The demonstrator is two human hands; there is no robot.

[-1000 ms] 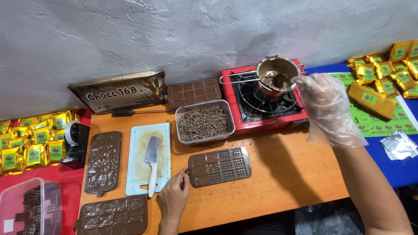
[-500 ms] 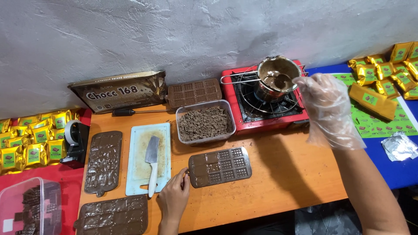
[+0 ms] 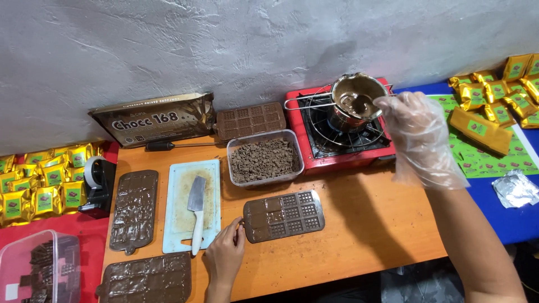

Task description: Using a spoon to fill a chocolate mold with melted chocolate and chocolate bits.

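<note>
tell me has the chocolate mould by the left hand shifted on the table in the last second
No. The chocolate mould sits just below the tub of chocolate pieces as before, with the left hand at its left end.

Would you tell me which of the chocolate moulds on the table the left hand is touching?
The partly filled mould in front of the tub of chocolate pieces; the left hand touches its near left corner.

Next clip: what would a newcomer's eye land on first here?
Probably the right hand in a loose clear plastic glove, reaching to the small steel pot of melted chocolate on the red portable gas stove at the back. Next, the bare left hand touching the partly filled bar-shaped chocolate mould on the orange wooden table, with gold wrapped packets stacked at both edges.
</note>
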